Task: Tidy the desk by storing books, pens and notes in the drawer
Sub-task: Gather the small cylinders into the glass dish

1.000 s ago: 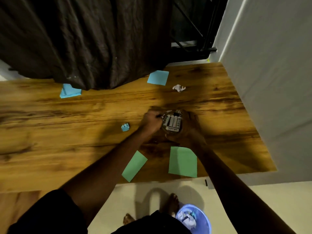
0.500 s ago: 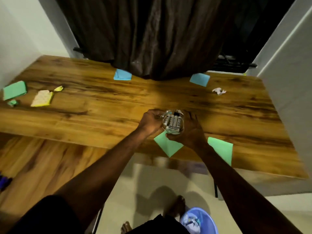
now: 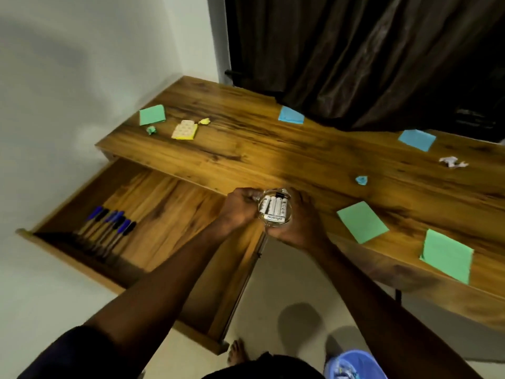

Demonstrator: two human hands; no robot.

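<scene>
Head view, the only one.

We hold a clear jar [image 3: 274,207] of white batteries in both hands, above the front edge of the worktop [image 3: 273,149]. The left hand [image 3: 240,207] is curled tight against the jar's left side. The right hand [image 3: 302,224] cups it from the right and underneath, fingers [image 3: 299,199] wrapped round the glass. Both sets of fingers are clamped on the jar; neither hand is free. The batteries lie side by side, their long axes pointing roughly away from us.

The drawer [image 3: 169,203] is pulled out, to the left of the hands and lower. Its right wall sits just under the left forearm. The pens [image 3: 109,228] are already inside, in a row at the far left, long axes running front to back. Middle and right of the drawer floor show bare wood.

Notes remain out. Two green notes [image 3: 362,222] [image 3: 446,255] lie flat near the front edge, right of the right hand. Blue notes [image 3: 291,115] and a yellow pad [image 3: 185,129] lie further back.

Judgement: the drawer lies left and down of the jar, so the left hand leads if the jar goes in. The nearest note falls to the right hand once that hand is free.
</scene>
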